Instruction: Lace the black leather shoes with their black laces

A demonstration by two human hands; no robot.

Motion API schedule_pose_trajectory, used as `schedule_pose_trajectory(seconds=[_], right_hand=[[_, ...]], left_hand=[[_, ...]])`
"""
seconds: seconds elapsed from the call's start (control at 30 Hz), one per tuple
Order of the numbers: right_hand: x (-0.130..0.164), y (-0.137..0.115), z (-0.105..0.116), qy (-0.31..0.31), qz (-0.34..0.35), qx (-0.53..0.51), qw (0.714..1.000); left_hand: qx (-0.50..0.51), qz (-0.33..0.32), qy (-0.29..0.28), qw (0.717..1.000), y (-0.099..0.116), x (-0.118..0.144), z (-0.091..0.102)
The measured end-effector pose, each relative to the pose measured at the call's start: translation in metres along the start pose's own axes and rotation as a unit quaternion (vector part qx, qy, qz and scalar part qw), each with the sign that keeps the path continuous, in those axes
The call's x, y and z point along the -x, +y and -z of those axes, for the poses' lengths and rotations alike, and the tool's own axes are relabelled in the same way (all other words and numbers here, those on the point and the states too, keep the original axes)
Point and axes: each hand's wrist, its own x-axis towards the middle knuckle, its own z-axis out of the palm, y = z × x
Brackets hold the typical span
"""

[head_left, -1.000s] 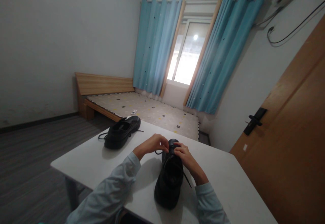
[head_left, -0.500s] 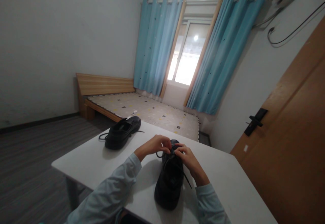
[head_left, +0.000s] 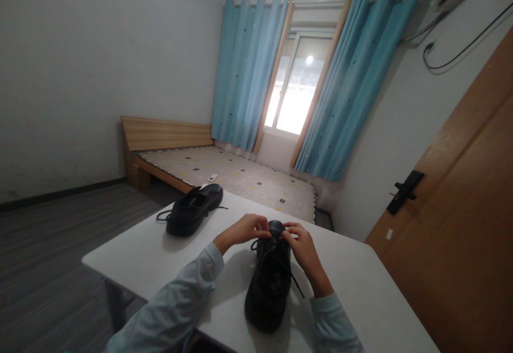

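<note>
Between both hands' fingers (head_left: 267,232) lies the black shoe's (head_left: 269,283) lace (head_left: 276,242).

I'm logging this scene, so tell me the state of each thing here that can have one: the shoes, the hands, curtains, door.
Near black shoe: upright on the white table, laces loose, being handled.
Far black shoe: upright on the table, laces untied and trailing.
Left hand: pinching a lace at the near shoe.
Right hand: pinching a lace too.
Blue curtains: drawn apart.
Window: whether open, cannot tell.
Wooden door: shut.
</note>
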Motion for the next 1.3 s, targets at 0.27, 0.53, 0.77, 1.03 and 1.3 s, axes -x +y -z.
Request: schedule_pose_trajectory(seconds=[0.27,0.53,0.77,1.03,1.3], right_hand=[[-0.005,0.005,0.013,0.086,-0.023,-0.117,0.989],[-0.006,0.007,0.022,0.158,-0.02,-0.239,0.958],[-0.007,0.0,0.024,0.176,0.023,-0.344,0.922],[-0.006,-0.012,0.039,0.163,0.021,-0.462,0.872],[-0.002,-0.021,0.052,0.137,0.037,-0.463,0.875]], left_hand=[[0.072,-0.027,0.018,0.997,0.005,0.001,0.0],[0.082,-0.032,0.002,0.996,0.007,0.001,-0.001],[0.071,-0.071,-0.003,0.995,0.009,0.002,-0.001],[0.018,-0.087,-0.007,0.996,0.011,0.003,-0.003],[0.038,-0.114,-0.099,0.988,0.016,0.007,-0.007]])
